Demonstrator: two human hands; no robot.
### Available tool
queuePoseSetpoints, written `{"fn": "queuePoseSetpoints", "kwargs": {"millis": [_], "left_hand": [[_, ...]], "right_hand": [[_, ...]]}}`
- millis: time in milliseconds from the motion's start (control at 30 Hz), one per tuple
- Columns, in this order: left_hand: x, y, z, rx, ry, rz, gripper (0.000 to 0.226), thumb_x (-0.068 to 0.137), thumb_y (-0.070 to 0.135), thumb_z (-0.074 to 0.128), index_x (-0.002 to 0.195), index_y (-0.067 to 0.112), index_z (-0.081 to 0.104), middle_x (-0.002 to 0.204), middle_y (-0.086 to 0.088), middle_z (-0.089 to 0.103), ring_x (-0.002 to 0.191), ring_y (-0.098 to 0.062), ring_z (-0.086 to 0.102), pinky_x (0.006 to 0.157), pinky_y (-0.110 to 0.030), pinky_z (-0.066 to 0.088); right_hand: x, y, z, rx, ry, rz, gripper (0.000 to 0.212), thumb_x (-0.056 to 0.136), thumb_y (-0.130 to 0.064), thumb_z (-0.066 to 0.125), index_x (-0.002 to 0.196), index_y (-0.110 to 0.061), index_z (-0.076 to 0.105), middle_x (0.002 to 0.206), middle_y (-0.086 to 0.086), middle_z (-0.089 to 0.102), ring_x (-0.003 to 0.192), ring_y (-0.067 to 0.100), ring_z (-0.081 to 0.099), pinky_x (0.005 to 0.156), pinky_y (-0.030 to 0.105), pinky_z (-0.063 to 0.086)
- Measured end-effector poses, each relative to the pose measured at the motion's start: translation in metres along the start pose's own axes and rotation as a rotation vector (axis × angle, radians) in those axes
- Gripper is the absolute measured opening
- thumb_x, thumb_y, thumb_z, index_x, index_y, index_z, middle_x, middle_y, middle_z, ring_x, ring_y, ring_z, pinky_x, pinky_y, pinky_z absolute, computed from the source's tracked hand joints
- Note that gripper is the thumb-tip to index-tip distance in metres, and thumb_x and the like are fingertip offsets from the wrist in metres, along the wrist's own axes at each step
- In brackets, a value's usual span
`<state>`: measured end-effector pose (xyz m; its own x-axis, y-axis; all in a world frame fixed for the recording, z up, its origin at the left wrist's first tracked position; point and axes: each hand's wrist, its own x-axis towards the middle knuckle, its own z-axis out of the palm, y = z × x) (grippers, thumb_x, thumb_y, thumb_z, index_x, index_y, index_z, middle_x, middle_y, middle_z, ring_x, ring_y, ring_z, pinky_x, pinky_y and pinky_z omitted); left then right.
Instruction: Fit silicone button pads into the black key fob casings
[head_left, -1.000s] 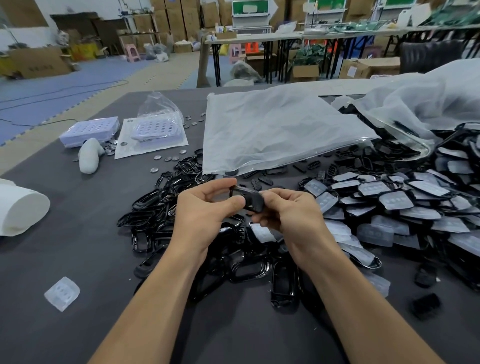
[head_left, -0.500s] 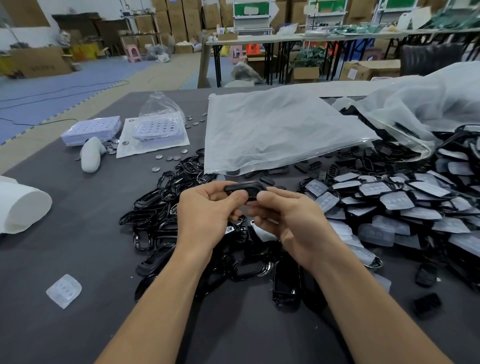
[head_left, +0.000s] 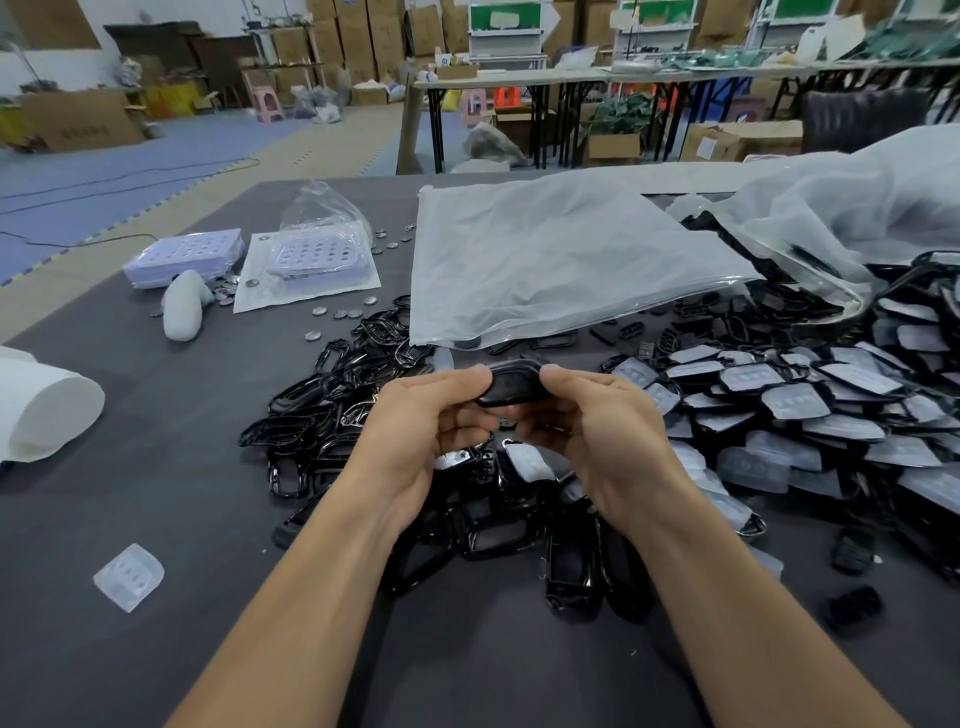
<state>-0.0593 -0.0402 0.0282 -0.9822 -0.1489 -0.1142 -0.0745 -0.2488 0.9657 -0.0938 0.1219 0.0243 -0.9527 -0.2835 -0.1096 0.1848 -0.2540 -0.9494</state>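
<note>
Both hands are raised over the middle of the table (head_left: 156, 467), holding one black casing (head_left: 511, 384) between them just above the parts below. The left hand (head_left: 415, 431) pinches its left end with thumb on top and fingers curled under. The right hand (head_left: 608, 431) grips the right end the same way. Neither hand has fingers free. The casing lies level, long axis left to right, showing a glossy dark rounded edge. Its inner side faces away, so whether a pad is seated in it cannot be told. Judged step: pressing or checking a pad in this one casing, mid-cycle in a long batch. A heap of empty casings (head_left: 311, 415), hollow glossy black frames, lies to the left and beneath the hands. A heap of padded casings (head_left: 810, 410) is spread to the right, each showing a frosted, translucent insert with small raised bumps. One loose silicone pad (head_left: 129, 577) lies apart at near left, soft-cornered and milky. The next move probably calls for turning the casing to see the pad side, checking that the bumps sit through their openings, then putting it down to the right and taking a new frame. A clear plastic bag (head_left: 561, 260) lies flat on the far side.
</note>
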Motion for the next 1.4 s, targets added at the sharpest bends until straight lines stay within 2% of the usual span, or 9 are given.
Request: {"fn": "queuePoseSetpoints", "kwargs": {"millis": [200, 300, 467, 667, 767, 1000, 1133, 1200, 1400], "left_hand": [[-0.0019, 0.0021, 0.0025, -0.052, 0.018, 0.015, 0.034, 0.078, 0.037, 0.071, 0.088, 0.005, 0.081, 0.085, -0.022, 0.077, 0.057, -0.014, 0.068, 0.056, -0.021, 0.057], [-0.0015, 0.0022, 0.0019, -0.067, 0.042, 0.002, 0.037, 0.099, 0.03, 0.059, 0.078, 0.011, 0.083, 0.079, -0.016, 0.077, 0.057, -0.016, 0.068, 0.056, -0.022, 0.057], [-0.005, 0.0051, 0.0025, -0.065, 0.015, -0.003, 0.044, 0.104, 0.03, 0.053, 0.077, 0.014, 0.084, 0.081, -0.017, 0.077, 0.058, -0.016, 0.068, 0.057, -0.023, 0.058], [-0.0049, 0.0061, 0.0033, -0.05, -0.006, 0.024, 0.036, 0.089, 0.039, 0.064, 0.084, 0.008, 0.083, 0.089, -0.025, 0.077, 0.058, -0.016, 0.067, 0.057, -0.022, 0.058], [-0.0047, 0.0051, 0.0043, -0.038, -0.027, 0.078, 0.039, 0.078, 0.044, 0.066, 0.078, 0.009, 0.084, 0.082, -0.019, 0.078, 0.055, -0.014, 0.066, 0.055, -0.021, 0.056], [-0.0031, 0.002, 0.004, -0.013, -0.004, 0.108, 0.037, 0.077, 0.046, 0.068, 0.077, 0.013, 0.084, 0.074, -0.009, 0.076, 0.056, -0.013, 0.065, 0.055, -0.021, 0.055], [-0.0003, -0.0026, 0.0026, 0.044, 0.082, 0.132, 0.005, 0.081, 0.018, 0.081, 0.083, 0.017, 0.085, 0.077, -0.009, 0.076, 0.059, -0.011, 0.065, 0.059, -0.02, 0.055], [0.0005, -0.0039, 0.0011, 0.062, 0.099, 0.147, 0.014, 0.084, 0.004, 0.079, 0.086, 0.016, 0.085, 0.076, -0.01, 0.076, 0.058, -0.011, 0.065, 0.059, -0.019, 0.055], [-0.0033, -0.0005, 0.003, 0.064, 0.065, 0.166, 0.02, 0.09, 0.003, 0.071, 0.086, 0.017, 0.085, 0.07, -0.008, 0.077, 0.055, -0.008, 0.068, 0.057, -0.016, 0.055]], "right_hand": [[0.0026, 0.0027, -0.0014, 0.029, 0.023, 0.019, 0.035, 0.106, -0.021, 0.051, 0.097, 0.0, 0.077, 0.083, 0.021, 0.074, 0.069, 0.025, 0.066, 0.076, 0.039, 0.051], [0.0017, 0.002, -0.0017, 0.027, 0.018, 0.01, 0.035, 0.106, -0.02, 0.052, 0.092, -0.002, 0.079, 0.082, 0.021, 0.074, 0.068, 0.025, 0.066, 0.074, 0.038, 0.052], [0.0014, 0.0016, -0.0012, 0.031, 0.006, 0.0, 0.04, 0.105, -0.018, 0.053, 0.08, -0.007, 0.082, 0.081, 0.02, 0.075, 0.067, 0.025, 0.066, 0.073, 0.037, 0.052], [0.0031, 0.0024, -0.0013, 0.005, 0.011, -0.017, 0.041, 0.106, -0.019, 0.052, 0.082, -0.009, 0.083, 0.084, 0.021, 0.075, 0.069, 0.024, 0.064, 0.08, 0.044, 0.05], [0.0044, 0.0025, 0.0001, -0.018, 0.035, -0.058, 0.042, 0.107, -0.02, 0.051, 0.081, -0.008, 0.082, 0.083, 0.022, 0.075, 0.065, 0.022, 0.063, 0.076, 0.044, 0.048], [0.0041, 0.0014, 0.0018, -0.01, 0.038, -0.125, 0.046, 0.106, -0.018, 0.053, 0.072, -0.022, 0.083, 0.07, 0.006, 0.074, 0.055, 0.012, 0.059, 0.064, 0.035, 0.049], [0.0041, 0.0014, 0.0005, -0.011, 0.097, -0.07, 0.042, 0.105, -0.021, 0.057, 0.072, -0.018, 0.082, 0.073, 0.011, 0.074, 0.057, 0.017, 0.062, 0.067, 0.037, 0.053], [0.0029, 0.0012, 0.0003, 0.026, 0.088, -0.023, 0.044, 0.106, -0.025, 0.055, 0.073, -0.013, 0.081, 0.076, 0.015, 0.075, 0.059, 0.02, 0.066, 0.063, 0.033, 0.055], [0.0007, 0.0, 0.003, 0.251, 0.021, 0.139, 0.046, 0.11, -0.034, 0.042, 0.098, 0.002, 0.068, 0.082, 0.021, 0.073, 0.06, 0.024, 0.067, 0.053, 0.029, 0.057]]}}
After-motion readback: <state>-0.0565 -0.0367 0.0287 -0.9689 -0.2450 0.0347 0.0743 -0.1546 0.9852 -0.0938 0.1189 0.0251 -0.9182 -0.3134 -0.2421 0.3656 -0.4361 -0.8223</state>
